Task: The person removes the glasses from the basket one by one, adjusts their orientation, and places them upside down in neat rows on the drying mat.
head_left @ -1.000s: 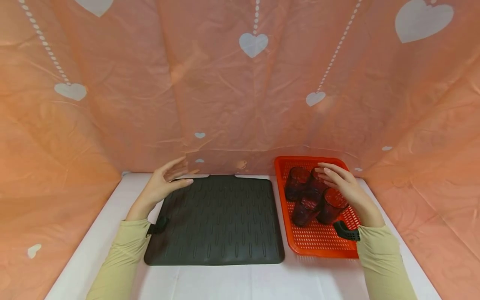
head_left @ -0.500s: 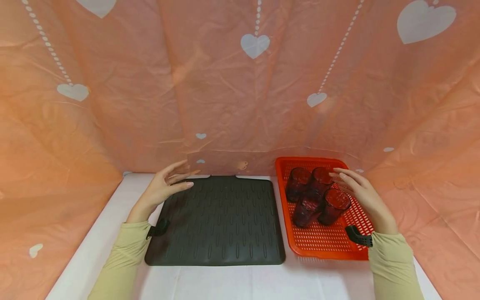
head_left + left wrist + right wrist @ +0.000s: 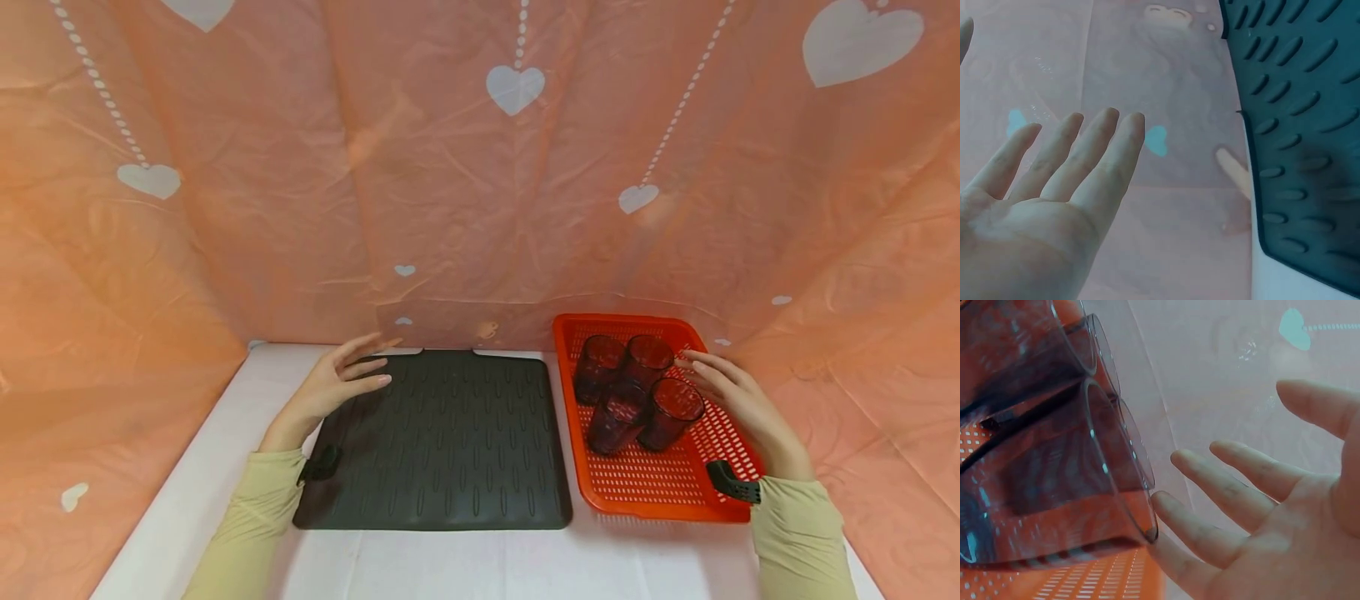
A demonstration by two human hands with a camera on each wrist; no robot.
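My left hand (image 3: 330, 383) hovers over the back left corner of a dark ribbed mat (image 3: 450, 450), fingers spread and holding nothing. In the left wrist view that palm (image 3: 1029, 231) faces the camera with fingers extended. My right hand (image 3: 738, 400) is above the right side of an orange basket (image 3: 637, 507), fingers loosely extended beside the drinking glasses. Several dark purple, see-through glasses stand grouped in the basket, among them a front right glass (image 3: 671, 412) and a back left glass (image 3: 598, 367). In the right wrist view the fingertips lie close to the rim of the nearest glass (image 3: 1066, 481).
A white tablecloth (image 3: 465, 567) covers the table under mat and basket. An orange curtain (image 3: 435, 183) with pale hearts hangs behind and along both sides. The basket stands close by the mat's right edge, near the back curtain.
My right hand has drawn back to the right and toward me, uncovering more of the glasses and basket. The left hand has lowered slightly. The glasses stay where they were.
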